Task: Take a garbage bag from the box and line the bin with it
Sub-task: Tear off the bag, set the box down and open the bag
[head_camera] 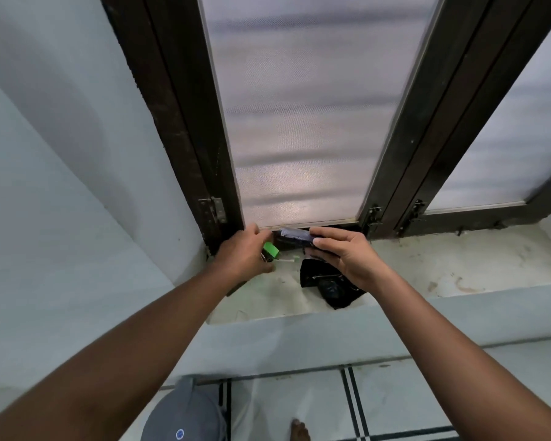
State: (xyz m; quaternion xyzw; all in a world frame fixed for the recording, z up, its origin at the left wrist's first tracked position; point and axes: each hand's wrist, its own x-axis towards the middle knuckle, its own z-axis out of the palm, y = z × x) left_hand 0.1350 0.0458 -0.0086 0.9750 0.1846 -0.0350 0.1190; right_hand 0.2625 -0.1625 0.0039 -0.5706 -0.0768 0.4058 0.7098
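A small dark box with a pale grey-lilac top, the garbage bag box (295, 237), is held just above the window sill (442, 265), against the bottom of the window frame. My right hand (347, 259) is closed around its right end. My left hand (240, 253) is curled at the box's left end, fingertips close to it; whether they grip it is hidden. A crumpled black garbage bag (326, 286) lies on the sill under my right hand. The grey bin (185, 412), with a round blue sticker, stands on the floor below my left forearm.
A small green object (271, 249) lies on the sill under my left hand. Dark window frames (178, 122) with frosted panes rise behind. The sill is stained. A white wall stands at the left. My bare foot (299, 429) rests on white floor tiles.
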